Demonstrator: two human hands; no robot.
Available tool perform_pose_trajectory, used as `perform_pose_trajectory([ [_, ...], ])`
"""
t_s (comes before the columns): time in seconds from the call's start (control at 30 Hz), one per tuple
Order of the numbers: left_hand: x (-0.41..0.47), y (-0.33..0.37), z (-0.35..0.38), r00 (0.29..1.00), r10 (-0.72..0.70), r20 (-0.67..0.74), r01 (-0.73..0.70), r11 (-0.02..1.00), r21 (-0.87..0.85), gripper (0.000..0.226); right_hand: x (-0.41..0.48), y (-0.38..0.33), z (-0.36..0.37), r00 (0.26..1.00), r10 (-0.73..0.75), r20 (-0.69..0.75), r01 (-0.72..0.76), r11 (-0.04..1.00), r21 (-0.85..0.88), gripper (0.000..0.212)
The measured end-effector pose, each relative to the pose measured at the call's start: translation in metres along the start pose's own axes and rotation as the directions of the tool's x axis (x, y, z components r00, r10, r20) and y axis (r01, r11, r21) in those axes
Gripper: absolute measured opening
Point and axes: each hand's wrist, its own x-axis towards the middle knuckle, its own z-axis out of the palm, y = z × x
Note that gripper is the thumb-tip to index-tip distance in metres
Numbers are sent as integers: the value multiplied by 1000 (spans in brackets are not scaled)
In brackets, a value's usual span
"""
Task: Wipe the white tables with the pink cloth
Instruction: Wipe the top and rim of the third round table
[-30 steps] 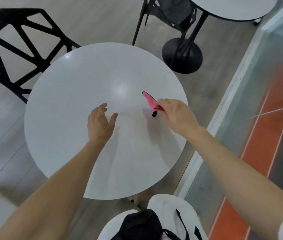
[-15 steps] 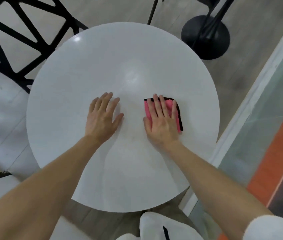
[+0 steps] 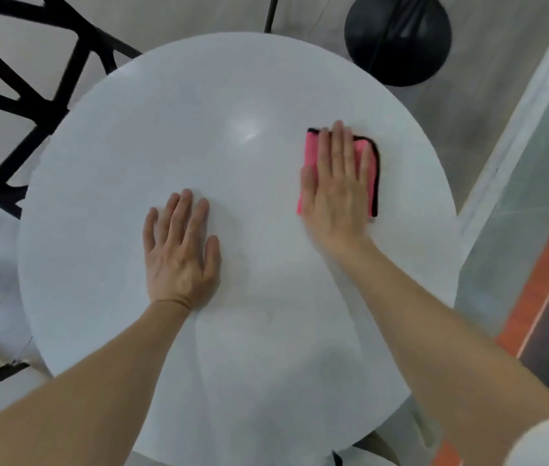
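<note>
At the far left, a black chair point(image 3: 31, 79) with an open lattice frame is seen beside the round white table point(image 3: 115, 146), its frame partly hidden under the table's left rim. A bare left forearm is extended from the lower left corner, and the left hand point(image 3: 180, 253) is laid palm down on the tabletop near its middle, with the fingers straight, slightly spread and pointed away from the person; nothing is held by it. To its right, well apart from it, the right hand point(image 3: 337, 190) is pressed flat on the pink cloth point(image 3: 311, 149), fingers straight and close together, nothing being gripped or pinched. The cloth is folded into a rectangle edged in black and lies on the right half of the table, not far from the right rim. Most of it is covered by the palm and fingers: a pink strip is left showing beside the thumb and forefinger, and the black-trimmed edge is seen beyond the little finger and near the fingertips. The right forearm is stretched in from the lower right, where a white sleeve point(image 3: 548, 442) is visible. Beyond the table's far right edge a black round pedestal base point(image 3: 397, 38) stands on the grey floor, and an orange floor strip point(image 3: 535, 297) is seen at the right.
</note>
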Motion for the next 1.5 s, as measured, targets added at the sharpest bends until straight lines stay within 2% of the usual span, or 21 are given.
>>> perform_pose_trajectory([
  [0.1, 0, -3, 0, 1000, 0, -13, 0, 1000, -23, 66, -45, -39, 1, 833, -535, 143, 530, 845, 71, 62],
  [0.17, -2, -2, 2, 1000, -12, -11, 11, 1000, -20, 66, -28, -17, 1, 718, -684, 130, 679, 729, 85, 60],
  [0.2, -1, -2, 2, 1000, -13, -2, 13, 1000, -17, 66, -9, 0, 3, 719, -689, 94, 687, 725, 54, 58],
  [0.27, -1, -3, 2, 1000, -9, 11, 9, 1000, -22, 66, 37, 33, 3, 847, -532, 11, 532, 846, -34, 57],
  [0.33, -1, -3, 3, 1000, -10, 12, 11, 1000, -22, 65, 72, 43, -2, 986, -164, -28, 163, 985, -51, 59],
  [0.4, -2, -4, 2, 1000, -13, 20, 14, 999, -32, 65, 76, 7, -3, 993, 92, -73, -92, 996, -4, 62],
  [0.43, -2, -4, 2, 1000, -12, 21, 12, 999, -36, 65, 68, -21, 0, 994, 76, -75, -76, 997, 9, 63],
  [0.5, 0, -4, 1, 1000, -15, 16, 16, 999, -36, 64, 39, -76, 6, 980, -197, -1, 197, 980, 29, 62],
  [0.6, -1, -3, 2, 1000, -9, 15, 10, 999, -46, 63, 17, -81, 6, 863, -505, 19, 502, 862, 69, 58],
  [0.67, -1, -2, 2, 999, -16, 33, 17, 999, -45, 63, 19, -37, 3, 900, -435, 22, 435, 900, 21, 58],
  [0.77, -3, -2, 4, 998, -17, 58, 19, 999, -44, 64, 19, 22, -3, 1000, -30, 7, 30, 998, -62, 61],
  [0.87, -2, -3, 6, 997, -16, 78, 18, 999, -32, 65, 37, -19, 6, 931, 338, -136, -343, 939, -17, 62],
  [0.9, -3, -4, 5, 997, -13, 80, 15, 999, -29, 65, 44, -48, 9, 936, 322, -145, -325, 946, 3, 63],
  [0.97, -3, -4, 5, 997, -15, 78, 16, 1000, -12, 64, 59, -107, 15, 997, 49, -63, -48, 999, 15, 63],
  [1.03, -1, -4, 5, 997, -21, 77, 22, 1000, -8, 64, 71, -137, 13, 962, -273, 23, 272, 961, 39, 63],
  [1.1, -2, -4, 6, 997, -21, 73, 22, 1000, -14, 64, 79, -117, 15, 916, -400, 20, 399, 916, 23, 62],
  [1.17, -2, -3, 5, 996, -17, 85, 17, 1000, -6, 64, 77, -63, 16, 966, -259, -22, 260, 966, 8, 62],
  [1.23, -4, -4, 6, 995, -12, 100, 13, 1000, -8, 65, 69, -1, 8, 997, 57, -59, -57, 998, 2, 63],
  [1.37, -4, -3, 7, 994, -16, 105, 16, 1000, -5, 65, 72, -3, 7, 875, 474, -101, -474, 880, 21, 67],
  [1.43, -5, -3, 6, 995, -10, 101, 11, 1000, -3, 64, 77, -60, 10, 908, 396, -138, -395, 918, 36, 67],
  [1.5, -3, -2, 6, 995, -9, 96, 9, 1000, 7, 64, 81, -128, 20, 993, 76, -93, -72, 997, 42, 65],
])
